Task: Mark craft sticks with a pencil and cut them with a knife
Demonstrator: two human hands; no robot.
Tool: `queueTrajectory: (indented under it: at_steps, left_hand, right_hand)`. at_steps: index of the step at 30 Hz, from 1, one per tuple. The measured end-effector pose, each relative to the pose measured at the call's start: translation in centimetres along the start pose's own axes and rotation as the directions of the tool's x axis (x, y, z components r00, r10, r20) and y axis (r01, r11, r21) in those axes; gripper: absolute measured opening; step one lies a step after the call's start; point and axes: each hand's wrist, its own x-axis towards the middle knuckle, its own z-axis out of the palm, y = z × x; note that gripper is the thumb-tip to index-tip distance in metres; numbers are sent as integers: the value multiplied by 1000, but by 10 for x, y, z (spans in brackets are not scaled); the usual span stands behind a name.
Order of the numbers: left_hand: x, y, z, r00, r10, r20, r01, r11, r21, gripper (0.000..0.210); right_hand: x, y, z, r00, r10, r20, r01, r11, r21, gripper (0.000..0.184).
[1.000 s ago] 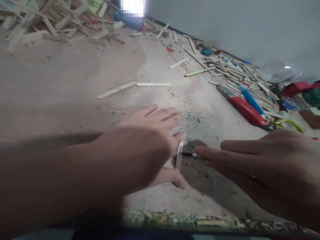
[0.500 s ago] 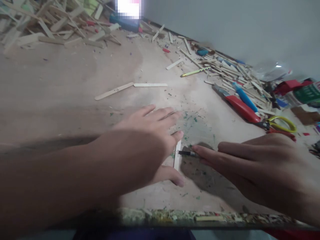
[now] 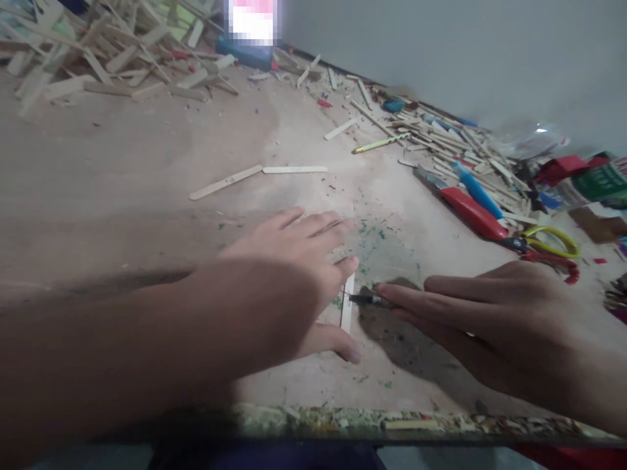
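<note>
My left hand lies with fingers spread on the table, its thumb and a fingertip at either end of a pale wooden craft stick. The stick stands roughly lengthwise to me, its ends partly covered by that hand. From the right, my right hand is closed around a craft knife, most of whose handle is hidden by the fingers. The dark blade touches or hovers just over the middle of the stick; I cannot tell which. Green specks are scattered around.
Two craft sticks lie end to end beyond my hands. Red-handled snips, a blue pen and yellow-handled scissors rest at the right. Heaps of sticks fill the back left and back right, near the wall.
The view has shifted very slightly. Both hands keep almost the same place, with the blade still at the middle of the stick.
</note>
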Motion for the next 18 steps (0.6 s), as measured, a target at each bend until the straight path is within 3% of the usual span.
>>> queueTrajectory:
  at_steps: [5, 13, 18]
  left_hand:
    - [1, 0, 2, 998, 10, -62, -10, 1000, -7, 82]
    - [-3, -1, 0, 1000, -2, -12, 2, 1000, 6, 84]
    - [-3, -1, 1, 999, 14, -45, -14, 1000, -11, 85]
  right_hand:
    - [-2, 0, 1, 1000, 29, -10, -28, 997, 69, 30]
    - [-6, -1, 0, 999, 35, 22, -35, 999, 4, 33]
    - [-4, -4, 0, 999, 49, -3, -49, 998, -43, 29]
